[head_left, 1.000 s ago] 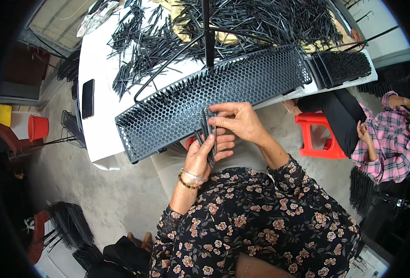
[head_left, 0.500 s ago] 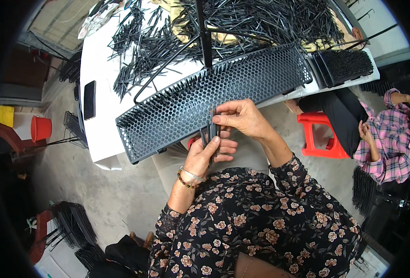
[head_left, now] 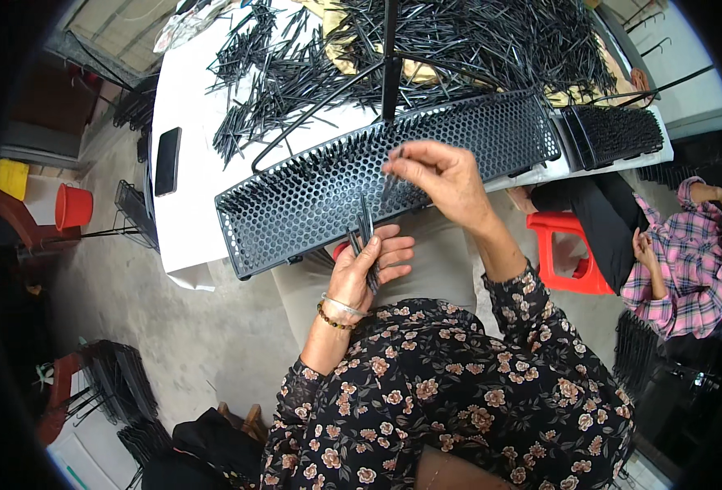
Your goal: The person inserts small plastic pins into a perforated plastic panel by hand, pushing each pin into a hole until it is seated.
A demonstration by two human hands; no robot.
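Observation:
A bundle of thin black strips (head_left: 365,222) sticks up from my left hand (head_left: 363,265), whose thumb presses it against the curled fingers. My right hand (head_left: 447,181) is raised above a long black perforated panel (head_left: 287,230), thumb and forefinger pinched on a dark, motion-blurred strip (head_left: 388,191). The panel lies slanted across the near table edge, full of round holes. Rows of short black bristles (head_left: 316,162) stand in its far side and left end; its middle and near side show bare holes.
Loose black strips (head_left: 492,49) are heaped on the white-covered table (head_left: 189,114). A phone (head_left: 167,162) lies at its left. A bristle-filled panel (head_left: 622,131) sits at the right end. Another person (head_left: 688,253) sits by a red stool (head_left: 569,253); a red bucket (head_left: 73,206) is far left.
My right hand has moved up and away from the bundle, over the panel, with a strip in its pinch. My left hand stays low with the bundle. The whole view has shifted slightly.

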